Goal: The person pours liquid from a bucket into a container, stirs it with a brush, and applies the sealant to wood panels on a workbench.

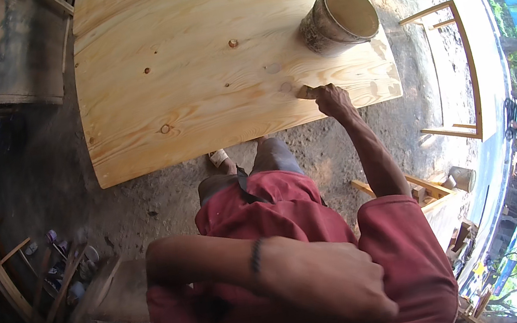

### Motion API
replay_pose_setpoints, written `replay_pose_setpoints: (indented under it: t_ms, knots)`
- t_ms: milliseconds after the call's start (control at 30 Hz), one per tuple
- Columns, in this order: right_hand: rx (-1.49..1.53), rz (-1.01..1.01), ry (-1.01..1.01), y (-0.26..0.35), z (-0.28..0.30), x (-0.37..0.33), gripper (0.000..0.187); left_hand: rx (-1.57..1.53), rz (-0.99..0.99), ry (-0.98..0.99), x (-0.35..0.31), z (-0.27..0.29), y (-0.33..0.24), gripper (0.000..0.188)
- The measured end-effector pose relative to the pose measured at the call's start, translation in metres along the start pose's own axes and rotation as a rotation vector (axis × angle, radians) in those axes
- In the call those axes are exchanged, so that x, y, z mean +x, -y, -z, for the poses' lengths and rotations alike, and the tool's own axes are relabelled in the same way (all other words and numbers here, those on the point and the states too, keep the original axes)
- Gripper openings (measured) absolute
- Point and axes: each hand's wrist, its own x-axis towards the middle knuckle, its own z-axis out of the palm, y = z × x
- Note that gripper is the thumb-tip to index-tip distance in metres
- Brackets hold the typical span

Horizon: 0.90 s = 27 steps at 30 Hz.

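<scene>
A large pale wooden panel (194, 97) with knots and brown grain lies in front of me. At its near right part, my right hand (333, 101) is closed around a small, flat, brownish tool (306, 92), whose end meets the wood; it looks like a scraper, but its exact kind is unclear. Greyish smears mark the wood just beyond it. A dirty, filler-stained bucket (344, 16) stands upright on the panel's right side. My left hand (328, 279) is bent across my chest near the right sleeve, fingers curled under; whatever they may hold is hidden.
A light wooden frame (468, 67) stands at the right beyond the panel. Wooden pieces (435, 187) lie near my right elbow. Tools and timber (60, 274) clutter the lower left, and a worn board (9, 59) stands at the upper left. Dirt floor surrounds the panel.
</scene>
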Motion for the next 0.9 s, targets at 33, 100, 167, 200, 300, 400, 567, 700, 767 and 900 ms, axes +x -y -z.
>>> replay_pose_setpoints:
  t_ms: [33,100,167,200,300,400,567,700,767,900]
  knots:
    - [0.101,0.006,-0.055,0.001,0.001,0.0,0.032,-0.009,0.019,0.108,-0.005,0.007,-0.002,0.017]
    - [0.301,0.017,-0.158,0.008,-0.006,0.002,0.037,-0.052,0.039,0.042,-0.003,0.003,-0.004,0.016]
    - [0.359,-0.002,-0.306,0.023,-0.022,0.009,0.04,-0.061,-0.035,-0.114,0.008,-0.011,-0.003,0.017]
    - [0.401,-0.021,-0.28,0.035,-0.034,0.011,0.04,-0.063,-0.065,-0.189,0.015,-0.017,-0.004,0.017]
    - [0.361,-0.014,-0.187,0.072,-0.055,0.001,0.039,-0.065,-0.154,-0.417,0.045,-0.031,-0.003,0.017]
    - [0.429,0.022,-0.035,0.073,-0.022,-0.015,0.04,-0.054,-0.208,-0.474,0.051,-0.026,-0.005,0.016]
    - [0.523,-0.117,-0.152,0.059,-0.011,0.013,0.038,-0.12,-0.225,-0.312,0.013,-0.028,0.001,0.019]
    - [0.402,-0.028,-0.131,0.063,-0.037,-0.001,0.033,0.031,-0.032,-0.273,-0.047,-0.016,-0.014,0.021]
    - [0.486,0.007,-0.034,0.07,-0.029,-0.023,0.033,0.075,0.015,-0.383,-0.074,-0.021,-0.019,0.022]
    - [0.516,0.155,-0.338,0.083,-0.076,-0.072,0.03,-0.095,-0.069,-0.521,-0.118,-0.009,-0.044,0.023]
